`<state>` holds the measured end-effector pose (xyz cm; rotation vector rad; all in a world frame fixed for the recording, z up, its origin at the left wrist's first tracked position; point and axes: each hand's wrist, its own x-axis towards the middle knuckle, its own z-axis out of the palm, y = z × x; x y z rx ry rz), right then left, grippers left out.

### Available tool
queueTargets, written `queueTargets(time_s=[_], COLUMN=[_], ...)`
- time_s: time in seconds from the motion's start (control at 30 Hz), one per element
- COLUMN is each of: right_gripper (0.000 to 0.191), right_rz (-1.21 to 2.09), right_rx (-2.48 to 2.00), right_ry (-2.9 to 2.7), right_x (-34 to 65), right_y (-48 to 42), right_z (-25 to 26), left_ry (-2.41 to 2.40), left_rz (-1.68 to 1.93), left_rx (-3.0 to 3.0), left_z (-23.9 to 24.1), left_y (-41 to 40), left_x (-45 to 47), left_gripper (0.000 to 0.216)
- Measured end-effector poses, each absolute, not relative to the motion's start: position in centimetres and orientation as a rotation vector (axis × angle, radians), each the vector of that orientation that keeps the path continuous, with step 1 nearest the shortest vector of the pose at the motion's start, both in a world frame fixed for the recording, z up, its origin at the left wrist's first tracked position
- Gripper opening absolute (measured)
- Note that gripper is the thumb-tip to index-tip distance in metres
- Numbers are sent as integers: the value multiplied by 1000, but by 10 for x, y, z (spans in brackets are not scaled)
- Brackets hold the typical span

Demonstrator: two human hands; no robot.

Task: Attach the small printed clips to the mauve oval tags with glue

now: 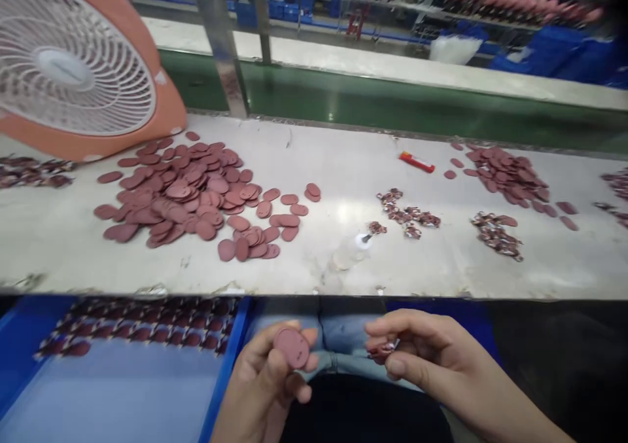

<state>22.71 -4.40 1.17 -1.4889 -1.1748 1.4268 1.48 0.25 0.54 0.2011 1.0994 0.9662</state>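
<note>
My left hand [267, 381] is low in the view, below the table edge, pinching a maroon oval disc [291, 347] between thumb and fingers. My right hand [422, 358] is close beside it, fingers closed on a small patterned piece [383, 351]. The two hands nearly touch over my lap. On the white table a large heap of the same maroon discs [189, 191] lies at the left.
A blue tray [122, 377] at lower left holds rows of discs. Small patterned pieces [407, 214] and another disc heap [507, 175] lie to the right, with a red lighter-like object [416, 162]. An orange fan [73, 63] stands at far left. A green conveyor [392, 103] runs behind.
</note>
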Motion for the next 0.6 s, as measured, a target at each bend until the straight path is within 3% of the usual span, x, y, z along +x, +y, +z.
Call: queueTargets(time_s=[0.13, 0.37, 0.6], right_gripper=[12, 26, 18], right_rz=[1576, 1198, 1074], right_rx=[-1270, -1116, -1065], right_ry=[-1172, -1700, -1908], right_x=[206, 190, 185], right_y=[-29, -4, 6], right_z=[21, 36, 40], left_ry=[966, 721, 663], left_rz=[809, 757, 746], left_rx=[190, 245, 201], left_z=[2, -12, -17], left_y=[-4, -11, -11], left_x=[8, -6, -6], left_gripper=[37, 26, 28])
